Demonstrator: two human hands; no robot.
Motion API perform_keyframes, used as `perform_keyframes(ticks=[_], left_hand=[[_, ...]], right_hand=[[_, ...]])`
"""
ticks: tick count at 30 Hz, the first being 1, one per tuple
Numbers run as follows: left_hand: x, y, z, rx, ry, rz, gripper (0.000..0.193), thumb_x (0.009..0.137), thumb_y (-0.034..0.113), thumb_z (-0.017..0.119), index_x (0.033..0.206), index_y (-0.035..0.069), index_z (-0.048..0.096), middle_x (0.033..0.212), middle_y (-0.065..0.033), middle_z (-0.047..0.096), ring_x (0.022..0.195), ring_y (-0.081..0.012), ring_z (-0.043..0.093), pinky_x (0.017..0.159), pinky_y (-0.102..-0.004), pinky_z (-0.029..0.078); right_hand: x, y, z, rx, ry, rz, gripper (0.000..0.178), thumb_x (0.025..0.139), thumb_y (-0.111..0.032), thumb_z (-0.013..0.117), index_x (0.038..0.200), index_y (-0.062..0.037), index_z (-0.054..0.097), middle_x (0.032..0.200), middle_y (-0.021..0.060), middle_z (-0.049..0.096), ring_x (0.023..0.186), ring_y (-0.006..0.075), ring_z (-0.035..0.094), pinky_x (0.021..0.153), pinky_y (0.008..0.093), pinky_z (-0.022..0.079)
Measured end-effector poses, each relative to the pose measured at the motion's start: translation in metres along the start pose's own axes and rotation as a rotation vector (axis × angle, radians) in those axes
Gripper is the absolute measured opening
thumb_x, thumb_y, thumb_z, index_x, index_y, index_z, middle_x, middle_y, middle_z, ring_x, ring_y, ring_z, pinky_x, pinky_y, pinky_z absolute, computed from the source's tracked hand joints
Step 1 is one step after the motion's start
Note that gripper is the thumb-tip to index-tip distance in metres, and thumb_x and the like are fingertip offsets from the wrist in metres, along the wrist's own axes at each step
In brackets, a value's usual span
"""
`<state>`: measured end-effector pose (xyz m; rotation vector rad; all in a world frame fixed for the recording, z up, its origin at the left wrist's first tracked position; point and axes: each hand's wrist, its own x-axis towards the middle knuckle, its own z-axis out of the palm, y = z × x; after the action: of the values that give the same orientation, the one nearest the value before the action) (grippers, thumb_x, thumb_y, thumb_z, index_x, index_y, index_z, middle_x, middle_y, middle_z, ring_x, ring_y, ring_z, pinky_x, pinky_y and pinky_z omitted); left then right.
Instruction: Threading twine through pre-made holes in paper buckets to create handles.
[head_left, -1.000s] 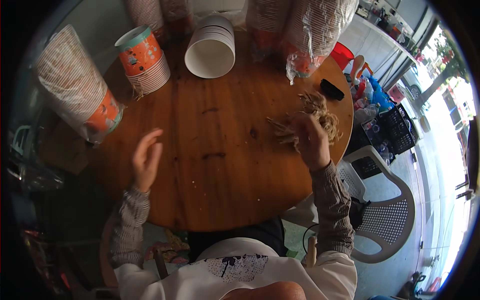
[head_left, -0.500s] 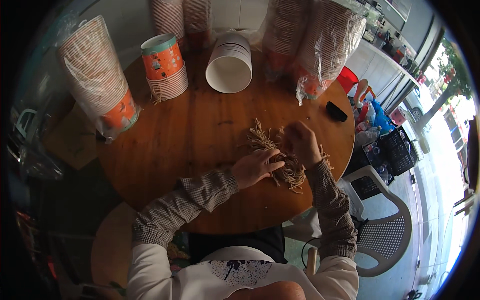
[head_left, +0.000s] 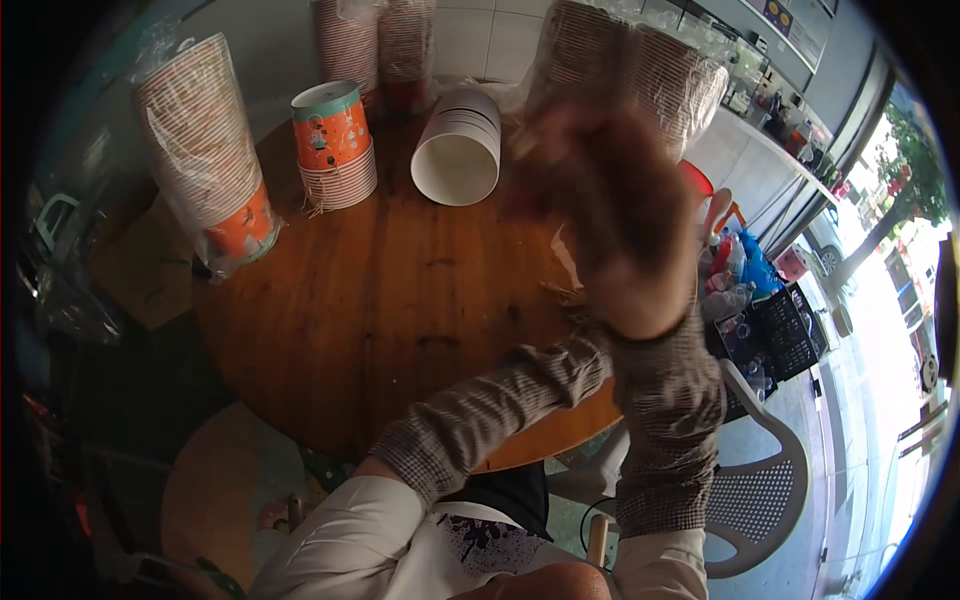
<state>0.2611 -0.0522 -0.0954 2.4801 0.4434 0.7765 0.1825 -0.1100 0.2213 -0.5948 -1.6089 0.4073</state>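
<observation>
Twine strands (head_left: 565,292) now mostly hidden behind my right hand (head_left: 620,215), which has swung up close to the camera, blurred, grip unreadable; left hand is tucked behind it out of sight, a few strands still on the table (head_left: 400,300).

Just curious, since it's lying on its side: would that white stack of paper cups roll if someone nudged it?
Probably. The white stack of cups lies on its side on the round wooden table, so its curved wall could roll, likely in an arc since the cups taper. Being thin paper, it looks light and would crush easily.
</observation>
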Motion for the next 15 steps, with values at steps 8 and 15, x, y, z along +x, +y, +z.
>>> perform_keyframes(ticks=[8, 15], left_hand=[[-0.114, -0.025, -0.153, -0.252, 0.118, -0.154, 0.018, 0.085, 0.022, 0.061, 0.085, 0.005, 0.068, 0.074, -0.0106, 0.067, 0.065, -0.0247, 0.064, 0.065, -0.0362, 0.051], [-0.125, -0.083, -0.255, -0.566, 0.685, -0.536, 0.044, 0.097, 0.042, 0.053, 0.077, 0.005, 0.064, 0.059, 0.0026, 0.052, 0.050, -0.0049, 0.047, 0.046, -0.0211, 0.038]], right_hand=[[-0.075, 0.169, -0.015, 0.295, 0.064, 0.865, 0.012, 0.097, -0.016, 0.056, 0.095, -0.0041, 0.057, 0.085, 0.0063, 0.066, 0.054, 0.0079, 0.056, 0.048, 0.0225, 0.045], [-0.098, 0.236, 0.037, 0.429, 0.173, 0.794, 0.013, 0.095, -0.015, 0.058, 0.094, -0.0020, 0.058, 0.075, 0.0041, 0.061, 0.060, 0.0101, 0.059, 0.052, 0.0233, 0.048]])
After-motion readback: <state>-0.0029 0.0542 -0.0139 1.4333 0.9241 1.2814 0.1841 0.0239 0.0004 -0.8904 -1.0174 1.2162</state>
